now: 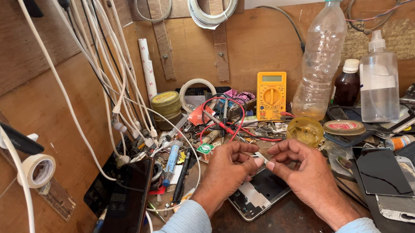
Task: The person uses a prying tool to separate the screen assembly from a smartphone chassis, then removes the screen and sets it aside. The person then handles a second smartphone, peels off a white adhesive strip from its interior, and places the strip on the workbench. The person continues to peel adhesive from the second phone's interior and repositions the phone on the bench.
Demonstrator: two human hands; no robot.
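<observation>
While hovering over an opened phone (pixel 259 194), both hands (pixel 267 162) pinching a small strip (pixel 261 156), wrists angled inward

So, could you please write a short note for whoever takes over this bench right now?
Left hand and right hand meet above the opened phone, both pinching a small pale strip between fingertips.
The phone lies back-open on the dark bench, right under the hands.
A black phone lies at left, a cracked white phone at right, a yellow multimeter behind.
Done: the phone's back is off. Left: the strip is not yet placed; the phone is still open.
</observation>
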